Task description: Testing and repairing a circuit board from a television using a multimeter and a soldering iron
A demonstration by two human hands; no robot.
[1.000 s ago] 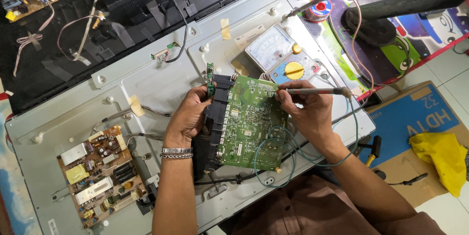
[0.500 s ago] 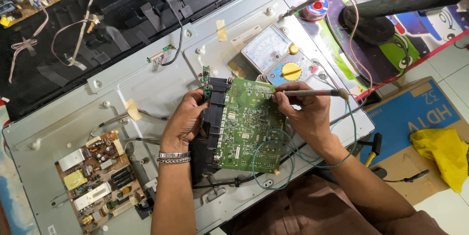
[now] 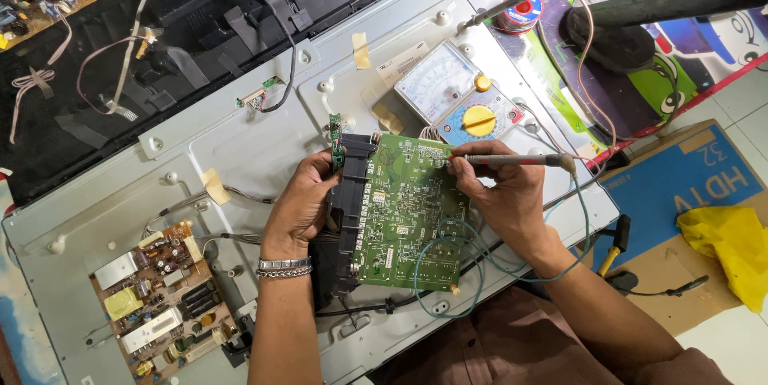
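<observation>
That grey metal back panel [image 3: 240, 153] is your bench here, so keep the green circuit board [image 3: 408, 213] propped near its front edge, just below the analog multimeter [image 3: 460, 97]. Your left hand [image 3: 308, 201] is clamped on the board's left edge by the black connector block [image 3: 352, 193]; grip the edge only, off the solder side. Your right hand [image 3: 508, 197] pinches the probe [image 3: 512, 160], tip at the board's top right corner. Brace that wrist so the tip can't skid between pads.

I'm seeing bright, even light falling from above, glaring off the pale metal panel [image 3: 240, 153]. The hands are casting only soft shadows, and the edges are bowing slightly while focus is holding sharp.
</observation>
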